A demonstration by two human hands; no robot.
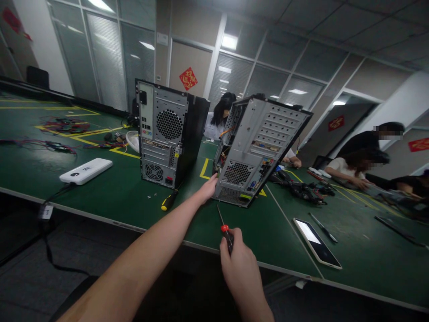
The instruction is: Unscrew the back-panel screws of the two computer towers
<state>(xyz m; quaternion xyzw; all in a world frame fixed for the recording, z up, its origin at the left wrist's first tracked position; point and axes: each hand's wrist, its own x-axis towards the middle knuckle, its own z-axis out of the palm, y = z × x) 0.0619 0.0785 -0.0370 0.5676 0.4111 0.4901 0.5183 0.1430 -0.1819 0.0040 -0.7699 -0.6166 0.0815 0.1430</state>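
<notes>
PC tower stood against left hand, side already open, some innards still in; second tower, left of that hand, black side still on. Left grip unclear. Right hand clutched screwdriver. Loose bits, maybe screws, farther left.

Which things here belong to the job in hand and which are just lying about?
Likely in the job:
red-and-black screwdriver, in the right hand
computer tower by the left hand

Apparently just lying about:
yellow-and-black screwdriver
white cabled device
phone-like device
pen-like item
</notes>
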